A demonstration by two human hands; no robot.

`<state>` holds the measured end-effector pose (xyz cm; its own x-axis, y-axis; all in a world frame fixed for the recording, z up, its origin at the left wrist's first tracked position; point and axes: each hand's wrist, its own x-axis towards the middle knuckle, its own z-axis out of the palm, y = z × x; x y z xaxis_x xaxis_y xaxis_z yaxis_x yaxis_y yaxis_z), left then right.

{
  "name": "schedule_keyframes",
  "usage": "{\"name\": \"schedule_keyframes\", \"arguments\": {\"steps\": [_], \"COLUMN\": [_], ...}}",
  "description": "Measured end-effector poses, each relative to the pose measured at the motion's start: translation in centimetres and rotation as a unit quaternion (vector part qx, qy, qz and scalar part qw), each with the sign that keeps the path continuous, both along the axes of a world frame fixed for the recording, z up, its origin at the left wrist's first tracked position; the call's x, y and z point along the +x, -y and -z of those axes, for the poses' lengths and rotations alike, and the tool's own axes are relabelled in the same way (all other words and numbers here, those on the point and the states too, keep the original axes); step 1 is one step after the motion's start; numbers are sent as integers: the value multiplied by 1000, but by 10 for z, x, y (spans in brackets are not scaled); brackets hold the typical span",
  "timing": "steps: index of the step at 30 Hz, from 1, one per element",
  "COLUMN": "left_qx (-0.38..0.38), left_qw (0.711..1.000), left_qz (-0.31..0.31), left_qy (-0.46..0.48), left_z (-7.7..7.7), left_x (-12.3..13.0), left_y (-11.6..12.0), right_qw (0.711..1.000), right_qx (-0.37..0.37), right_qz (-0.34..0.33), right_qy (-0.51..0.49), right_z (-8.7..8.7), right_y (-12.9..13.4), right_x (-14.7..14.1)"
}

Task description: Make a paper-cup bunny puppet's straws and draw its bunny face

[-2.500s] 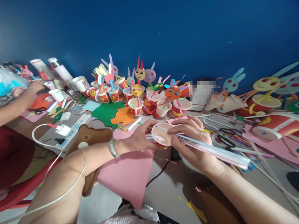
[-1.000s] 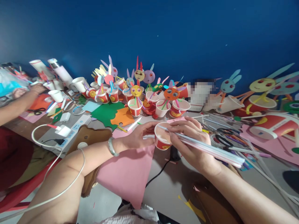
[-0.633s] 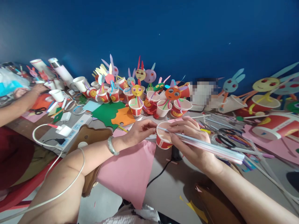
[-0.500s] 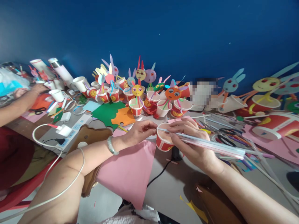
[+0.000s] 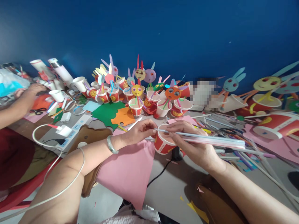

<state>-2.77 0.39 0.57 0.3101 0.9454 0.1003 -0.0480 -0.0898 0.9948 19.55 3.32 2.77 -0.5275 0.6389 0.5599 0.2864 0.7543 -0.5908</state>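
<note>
"As you scan from the left, what meets the eye first?"

"A co-worker's hand, near a crinkled plastic bag. Next come a smooth white power strip and a brown, leathery piece with a wavy outline, then a green sheet with ragged edges and flat pink paper."

"And the left hand?"

"Its fingers curl, thumb and forefinger close together at the left rim of the red-and-white paper cup. Whether they pinch the pale blue tip there, I can't tell."

"Where does the cup sit?"

"Between both hands, round mouth upward. Behind it stand more cups bearing disc-faced paper figures with long ears."

"What about the right hand?"

"Partly closed, grasping a bundle of long, slim, glossy straws, white and pale blue. One crosses the cup's mouth; the fingertips are at its right rim."

"Farthest right?"

"Loose sticks and pens, then a red-and-white cup on its side over pink paper."
</note>
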Motion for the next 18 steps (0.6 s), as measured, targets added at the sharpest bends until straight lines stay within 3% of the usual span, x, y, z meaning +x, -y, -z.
{"name": "schedule_keyframes", "arguments": {"steps": [5, 11, 18], "left_qx": [-46, -7, -14], "left_qw": [998, 999, 999], "left_qz": [44, 27, 41], "left_qy": [9, -16, -5], "left_z": [3, -1, -1], "left_x": [-1, -3, -4], "left_y": [0, -1, -1], "right_qw": [1000, 1000, 998], "right_qx": [14, 7, 16], "right_qz": [-20, -23, 54], "right_qy": [2, -4, -6], "right_z": [0, 2, 2], "right_y": [-2, -2, 1], "right_x": [0, -1, 0]}}
